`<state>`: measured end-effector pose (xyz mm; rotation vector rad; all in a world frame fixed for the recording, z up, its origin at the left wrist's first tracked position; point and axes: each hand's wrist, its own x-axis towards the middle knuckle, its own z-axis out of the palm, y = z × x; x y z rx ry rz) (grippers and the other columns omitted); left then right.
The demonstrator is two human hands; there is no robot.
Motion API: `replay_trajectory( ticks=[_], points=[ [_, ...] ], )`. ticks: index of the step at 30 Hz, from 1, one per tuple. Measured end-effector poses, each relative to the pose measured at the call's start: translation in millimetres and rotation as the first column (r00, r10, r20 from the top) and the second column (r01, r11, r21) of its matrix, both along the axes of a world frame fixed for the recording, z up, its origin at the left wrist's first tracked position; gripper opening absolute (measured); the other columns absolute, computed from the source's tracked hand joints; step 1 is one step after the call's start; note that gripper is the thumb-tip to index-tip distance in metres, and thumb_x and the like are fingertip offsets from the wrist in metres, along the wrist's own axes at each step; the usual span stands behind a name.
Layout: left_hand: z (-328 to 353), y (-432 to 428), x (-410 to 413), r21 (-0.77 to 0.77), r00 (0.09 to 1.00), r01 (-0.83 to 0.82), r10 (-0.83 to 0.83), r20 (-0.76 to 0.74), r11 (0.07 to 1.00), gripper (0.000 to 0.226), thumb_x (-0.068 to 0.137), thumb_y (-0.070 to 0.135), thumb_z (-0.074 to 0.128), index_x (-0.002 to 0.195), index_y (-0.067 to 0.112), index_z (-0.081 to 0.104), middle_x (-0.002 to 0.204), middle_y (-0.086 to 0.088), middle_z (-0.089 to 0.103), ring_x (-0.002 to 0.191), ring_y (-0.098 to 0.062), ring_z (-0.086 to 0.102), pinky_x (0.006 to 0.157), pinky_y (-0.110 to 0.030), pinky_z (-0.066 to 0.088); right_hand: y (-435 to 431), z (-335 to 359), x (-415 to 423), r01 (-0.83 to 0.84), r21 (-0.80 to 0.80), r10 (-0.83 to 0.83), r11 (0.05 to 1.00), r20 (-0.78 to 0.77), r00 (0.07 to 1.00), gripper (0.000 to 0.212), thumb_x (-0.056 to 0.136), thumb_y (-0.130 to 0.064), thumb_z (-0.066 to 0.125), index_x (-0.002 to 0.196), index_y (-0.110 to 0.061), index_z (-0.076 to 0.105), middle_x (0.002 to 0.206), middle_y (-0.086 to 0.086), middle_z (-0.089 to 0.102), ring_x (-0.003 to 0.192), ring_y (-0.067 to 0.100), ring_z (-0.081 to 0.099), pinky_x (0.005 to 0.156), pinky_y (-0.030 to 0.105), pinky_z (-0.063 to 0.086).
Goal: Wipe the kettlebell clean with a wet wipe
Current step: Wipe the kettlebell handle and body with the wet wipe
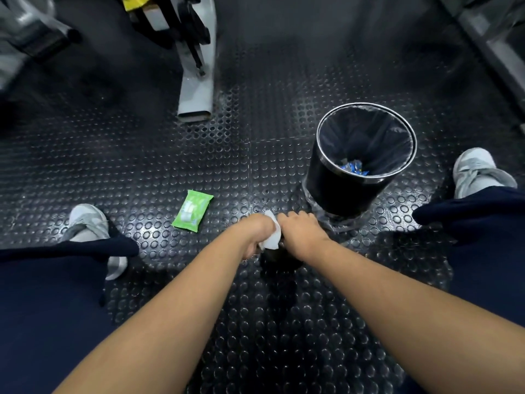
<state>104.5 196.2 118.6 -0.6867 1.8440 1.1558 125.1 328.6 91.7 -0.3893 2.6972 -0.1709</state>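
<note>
A black kettlebell (279, 258) stands on the studded rubber floor between my feet, mostly hidden under my hands. My left hand (257, 233) grips a white wet wipe (272, 236) and holds it against the kettlebell's top. My right hand (301, 234) is curled over the kettlebell's handle from the right. Only the dark lower body of the kettlebell shows below my wrists.
A green wet-wipe pack (192, 210) lies on the floor to the left. A black bin (341, 191) with a liner and scraps inside stands at the right. A grey machine leg (197, 95) reaches in from the back. My shoes (88, 223) flank the spot.
</note>
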Motion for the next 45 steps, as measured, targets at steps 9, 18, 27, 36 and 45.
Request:
replay_trajectory(
  ticks=[9,18,27,36,45],
  points=[
    [-34,-3,-3,-0.027,0.989,-0.143,0.142,-0.037,0.989,0.042,0.091,0.034,0.045,0.121,0.011,0.061,0.114,-0.018,0.073,0.091,-0.03,0.066,0.078,-0.037,0.05,0,4,0,0.013,-0.004,-0.013,1.0,0.01,1.0,0.034,0.094,-0.018,0.059,0.127,-0.017,0.048,0.128,0.009,0.06,0.119,0.033,0.052,0.104,0.048,0.037],
    [-38,-20,-1,0.045,0.979,-0.199,0.198,0.042,0.979,0.03,0.106,0.025,0.039,0.104,0.008,0.063,0.092,-0.014,0.07,0.068,-0.026,0.065,0.056,-0.03,0.052,-1,2,-2,0.024,-0.009,-0.024,1.0,-0.012,1.0,0.034,0.094,-0.015,0.057,0.126,-0.02,0.049,0.129,0.005,0.06,0.12,0.03,0.052,0.105,0.047,0.037],
    [-31,-14,-1,0.016,0.993,-0.116,0.116,0.019,0.993,0.042,0.096,0.042,0.043,0.103,0.01,0.069,0.092,-0.015,0.077,0.071,-0.029,0.068,0.07,-0.035,0.051,-2,4,-2,0.013,0.037,-0.013,0.999,-0.017,1.0,0.033,0.095,-0.016,0.059,0.127,-0.018,0.05,0.127,0.007,0.062,0.119,0.03,0.055,0.103,0.045,0.04],
    [2,-5,0,-0.021,0.998,0.062,-0.062,-0.004,0.998,0.022,0.104,0.017,0.038,0.105,0.01,0.06,0.091,-0.015,0.063,0.059,-0.023,0.052,0.054,-0.028,0.038,1,12,-2,0.02,-0.004,-0.02,1.0,0.085,0.996,0.037,0.093,-0.023,0.06,0.128,-0.017,0.049,0.128,0.01,0.06,0.12,0.033,0.052,0.102,0.046,0.038],
    [22,0,-15,-0.083,0.965,0.263,-0.261,0.033,0.961,0.024,0.107,0.013,0.039,0.092,0.01,0.057,0.109,-0.016,0.069,0.089,-0.031,0.059,0.072,-0.038,0.049,0,7,-3,0.026,-0.018,-0.024,0.999,0.112,0.993,0.048,0.093,-0.039,0.058,0.136,-0.018,0.047,0.135,0.008,0.056,0.125,0.034,0.05,0.106,0.049,0.037]
  ],
)
